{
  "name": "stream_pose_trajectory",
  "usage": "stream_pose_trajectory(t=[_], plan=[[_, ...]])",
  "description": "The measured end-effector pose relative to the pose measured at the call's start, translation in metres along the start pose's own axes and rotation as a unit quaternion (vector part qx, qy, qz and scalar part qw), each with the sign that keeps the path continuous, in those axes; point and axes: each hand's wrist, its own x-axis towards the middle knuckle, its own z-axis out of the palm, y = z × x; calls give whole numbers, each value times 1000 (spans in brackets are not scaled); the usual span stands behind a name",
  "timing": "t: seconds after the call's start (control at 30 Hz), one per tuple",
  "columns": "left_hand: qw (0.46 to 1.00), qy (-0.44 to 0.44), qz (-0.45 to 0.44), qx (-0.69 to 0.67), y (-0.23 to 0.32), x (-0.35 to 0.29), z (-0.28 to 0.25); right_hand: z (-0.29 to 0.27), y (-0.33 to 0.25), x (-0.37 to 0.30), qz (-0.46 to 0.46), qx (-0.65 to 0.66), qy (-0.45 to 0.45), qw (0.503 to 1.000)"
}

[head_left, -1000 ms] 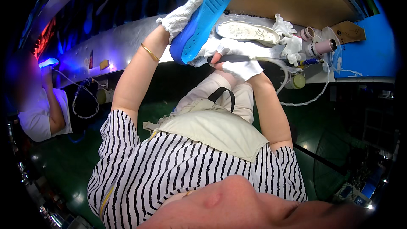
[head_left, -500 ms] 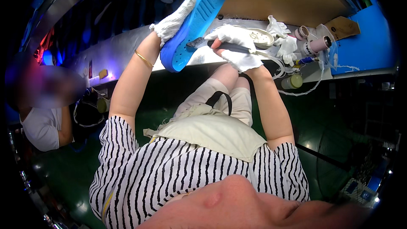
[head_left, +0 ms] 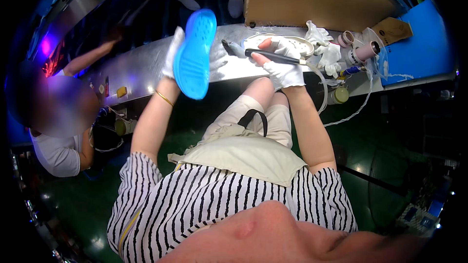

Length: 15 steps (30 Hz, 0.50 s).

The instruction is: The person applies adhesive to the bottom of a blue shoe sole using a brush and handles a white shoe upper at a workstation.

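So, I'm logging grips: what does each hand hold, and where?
Left hand: the blue sole, by its left edge. Right hand: the brush, by its black handle.

Blue sole [head_left: 196,56], perhaps wet; black-handled brush [head_left: 279,57] apart.

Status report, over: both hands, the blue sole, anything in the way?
Left hand holding sole. Right hand gripping brush, bristles apart from sole. Right hand partly blocks view of white shoe.

A grey metal bench [head_left: 141,71] bears a yellow block [head_left: 122,91], white gloves [head_left: 330,57] and, seemingly, a cream shoe sole [head_left: 305,47]
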Motion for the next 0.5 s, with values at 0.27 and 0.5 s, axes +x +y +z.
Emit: stream_pose_trajectory(t=[0.27,0.5], plan=[[994,-67,17,-82,-78,-1,9,10,18,7,-193,-167,93,962],[997,30,63,-31,-86,9,14,24,3,-19,-107,-71,-46,991]])
